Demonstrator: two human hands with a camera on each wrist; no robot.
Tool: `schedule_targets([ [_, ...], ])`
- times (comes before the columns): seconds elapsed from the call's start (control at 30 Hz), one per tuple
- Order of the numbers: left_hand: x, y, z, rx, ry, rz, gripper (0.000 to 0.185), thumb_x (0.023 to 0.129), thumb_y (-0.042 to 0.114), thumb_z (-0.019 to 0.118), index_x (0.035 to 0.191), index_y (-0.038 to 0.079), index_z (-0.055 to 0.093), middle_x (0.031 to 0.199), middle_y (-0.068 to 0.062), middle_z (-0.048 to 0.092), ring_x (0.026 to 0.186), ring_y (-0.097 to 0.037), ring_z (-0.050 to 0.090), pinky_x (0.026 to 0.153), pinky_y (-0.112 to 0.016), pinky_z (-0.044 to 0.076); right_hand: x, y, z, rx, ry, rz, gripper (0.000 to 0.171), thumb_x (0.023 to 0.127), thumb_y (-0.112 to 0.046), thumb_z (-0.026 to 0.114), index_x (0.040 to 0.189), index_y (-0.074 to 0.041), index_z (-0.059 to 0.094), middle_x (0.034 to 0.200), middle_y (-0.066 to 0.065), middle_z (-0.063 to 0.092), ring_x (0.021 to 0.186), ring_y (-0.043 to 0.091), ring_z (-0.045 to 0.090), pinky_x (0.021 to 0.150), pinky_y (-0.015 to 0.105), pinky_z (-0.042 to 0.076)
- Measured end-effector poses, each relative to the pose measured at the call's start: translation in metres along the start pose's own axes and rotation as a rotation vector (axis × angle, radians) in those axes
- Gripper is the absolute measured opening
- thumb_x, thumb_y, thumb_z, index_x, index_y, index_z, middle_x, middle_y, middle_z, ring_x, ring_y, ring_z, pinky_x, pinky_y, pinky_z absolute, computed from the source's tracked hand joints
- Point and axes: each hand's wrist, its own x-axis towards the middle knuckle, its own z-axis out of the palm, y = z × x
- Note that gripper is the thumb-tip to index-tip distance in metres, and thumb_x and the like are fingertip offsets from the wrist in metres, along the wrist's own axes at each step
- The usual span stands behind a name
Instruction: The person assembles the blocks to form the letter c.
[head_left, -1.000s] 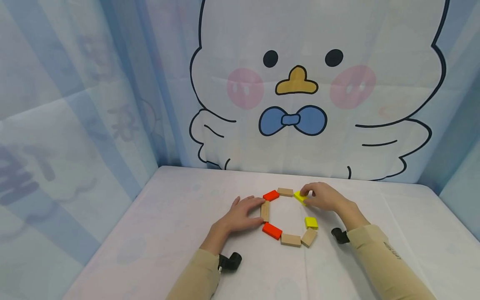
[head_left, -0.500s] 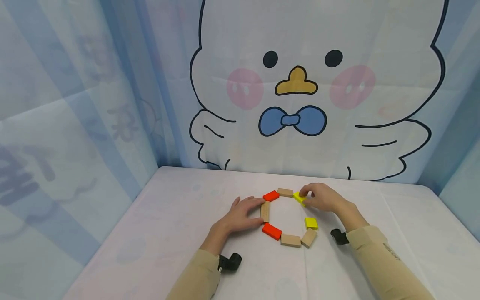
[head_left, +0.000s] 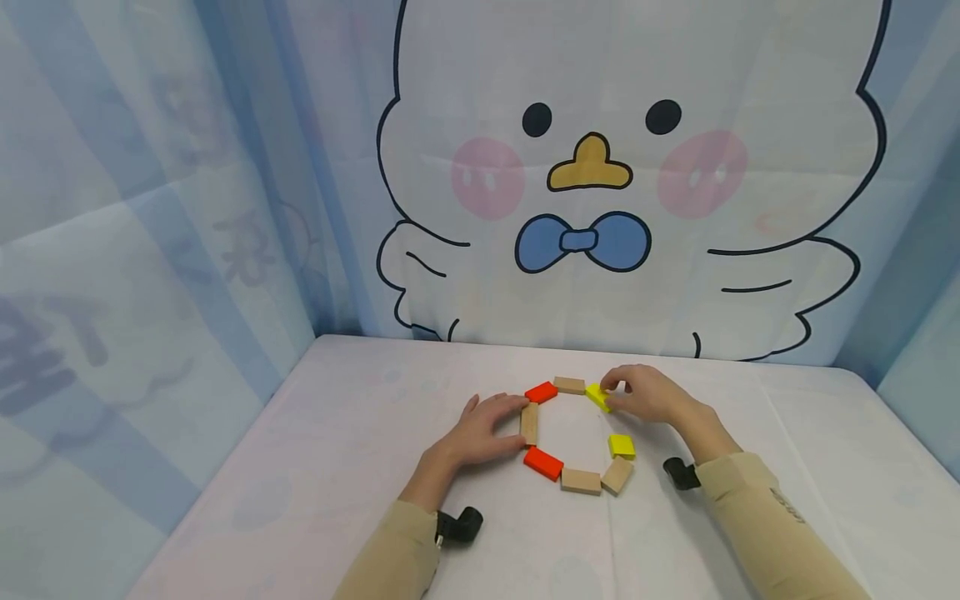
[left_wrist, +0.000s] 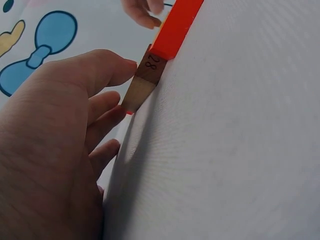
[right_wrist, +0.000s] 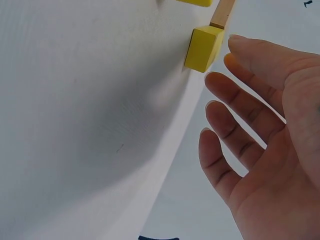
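On the white tabletop, red, yellow and natural wood blocks lie in a ring. My left hand [head_left: 489,429] rests at the ring's left side, fingers spread, thumb and index tips at the two ends of a wooden block [head_left: 529,425]; the left wrist view shows "28" on this block [left_wrist: 147,75]. A red block [head_left: 543,463] adjoins its near end, another red block [head_left: 541,392] its far end. My right hand [head_left: 647,393] pinches a yellow block [head_left: 597,397] at the back right, thumb and index close about it; the remaining fingers [right_wrist: 220,115] hang loosely bent.
A wooden block [head_left: 569,386] lies beside the held yellow one at the back. Another yellow block [head_left: 621,447] and two wooden blocks, one at the front [head_left: 581,481] and one at its right [head_left: 617,475], form the near side. A printed cloth [head_left: 588,308] hangs behind the table.
The yellow block under my right fingers has shifted very slightly left, closer to the wooden block beside it. My left hand stays in place, and the head view has drifted slightly.
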Motion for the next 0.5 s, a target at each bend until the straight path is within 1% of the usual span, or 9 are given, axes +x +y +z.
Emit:
schedule_targets([
  [0.1,-0.0012,-0.0003,-0.0004,-0.017,0.008,-0.003,0.062,0.091,0.035,0.065,0.148,0.018,0.053,0.152,-0.002,0.049,0.143,-0.024,0.036,0.120,-0.057,0.008,-0.0006,0.0009,0.0000,-0.003,0.009,0.000,0.025,0.094,-0.016,0.070,0.118,-0.007,0.070,0.105,0.004,0.066,0.090,0.024,0.054,0.074,0.036,0.051],
  [0.3,-0.0036,-0.0021,-0.0019,-0.049,0.030,-0.016,0.061,0.092,0.034,0.063,0.149,0.016,0.051,0.152,-0.001,0.048,0.143,-0.021,0.039,0.120,-0.055,0.008,-0.0039,-0.0019,-0.0021,-0.014,0.034,0.003,0.027,0.095,-0.019,0.070,0.119,-0.006,0.070,0.106,0.005,0.065,0.093,0.026,0.055,0.079,0.040,0.052],
  [0.5,-0.0066,-0.0011,-0.0072,-0.089,0.057,-0.029,0.058,0.094,0.031,0.063,0.148,0.015,0.051,0.152,-0.003,0.049,0.142,-0.023,0.040,0.121,-0.054,0.011,-0.0101,-0.0040,-0.0072,-0.040,0.075,-0.030,0.028,0.094,-0.016,0.071,0.119,-0.004,0.070,0.109,0.008,0.067,0.096,0.028,0.057,0.084,0.045,0.053],
])
